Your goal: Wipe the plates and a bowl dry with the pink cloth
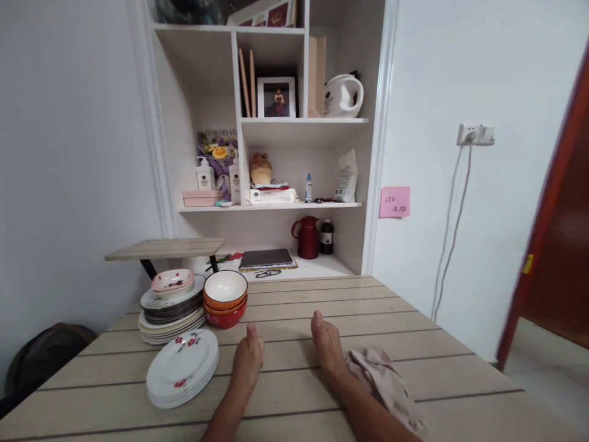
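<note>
My left hand point(250, 356) is over the table, right of a stack of white flowered plates point(181, 365), thumb raised and nothing in it. Across a gap, my right hand point(327, 345) also has its thumb up and holds nothing; both look open, though the other fingers are foreshortened. A crumpled beige cloth point(384, 383) lies beside my right wrist. Orange and red bowls point(225, 301) are stacked behind the flowered plates. Left of them, a pink dotted dish point(172, 279) tops a taller pile of plates point(170, 325).
The slatted table point(368, 301) reaches a white shelf unit point(294, 209). Low on it are a closed laptop point(265, 258), glasses point(268, 274), a red jug point(308, 237) and a dark bottle point(326, 237). A small raised stand point(165, 248) is at the back left.
</note>
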Tool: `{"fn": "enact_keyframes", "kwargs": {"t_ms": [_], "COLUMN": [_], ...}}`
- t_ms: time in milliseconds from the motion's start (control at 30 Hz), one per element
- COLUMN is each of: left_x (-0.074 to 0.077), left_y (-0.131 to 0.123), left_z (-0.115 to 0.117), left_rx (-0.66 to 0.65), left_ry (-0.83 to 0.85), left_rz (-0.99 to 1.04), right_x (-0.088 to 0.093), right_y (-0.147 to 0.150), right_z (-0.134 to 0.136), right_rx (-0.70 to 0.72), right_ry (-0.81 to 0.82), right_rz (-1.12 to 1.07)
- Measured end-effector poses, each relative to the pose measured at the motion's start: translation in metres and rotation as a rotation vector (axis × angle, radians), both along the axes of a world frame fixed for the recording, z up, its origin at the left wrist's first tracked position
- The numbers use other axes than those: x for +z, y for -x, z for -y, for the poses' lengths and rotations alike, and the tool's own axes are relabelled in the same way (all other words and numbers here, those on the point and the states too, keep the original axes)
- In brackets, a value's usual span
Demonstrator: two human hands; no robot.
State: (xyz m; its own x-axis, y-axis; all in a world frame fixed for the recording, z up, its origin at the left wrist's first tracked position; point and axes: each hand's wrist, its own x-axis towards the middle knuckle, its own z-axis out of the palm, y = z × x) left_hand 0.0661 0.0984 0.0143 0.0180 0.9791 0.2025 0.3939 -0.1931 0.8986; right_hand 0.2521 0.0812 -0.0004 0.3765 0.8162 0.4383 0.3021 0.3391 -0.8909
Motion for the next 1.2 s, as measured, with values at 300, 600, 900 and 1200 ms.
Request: {"fn": "enact_keyframes", "kwargs": {"t_ms": [300,600,900,1200], "left_x": [0.0007,0.0025,0.0015,0.0031], "left_y": [-0.0004,-0.0003,-0.0006,-0.0008], "left_z": [0.0015,0.002,0.0013,0.0015], "left_rx": [0.003,-0.001,0.001,0.007], "left_ry": [0.004,0.009,0.006,0.004], "left_rz": [0.004,0.008,0.0,-0.005], "right_x": [0.0005,0.0015,0.0063,0.0069], "right_y": [-0.0022,-0.0019,0.0006,0.0015], "right_z": [0.0004,0.0004,0.0035,0.0035], "right_rx": [-0.002,0.009,-0.001,0.022], "right_ry": [0.008,0.012,0.017,0.016], "right_rz": [-0.006,-0.021,-0.026,-0.03]}}
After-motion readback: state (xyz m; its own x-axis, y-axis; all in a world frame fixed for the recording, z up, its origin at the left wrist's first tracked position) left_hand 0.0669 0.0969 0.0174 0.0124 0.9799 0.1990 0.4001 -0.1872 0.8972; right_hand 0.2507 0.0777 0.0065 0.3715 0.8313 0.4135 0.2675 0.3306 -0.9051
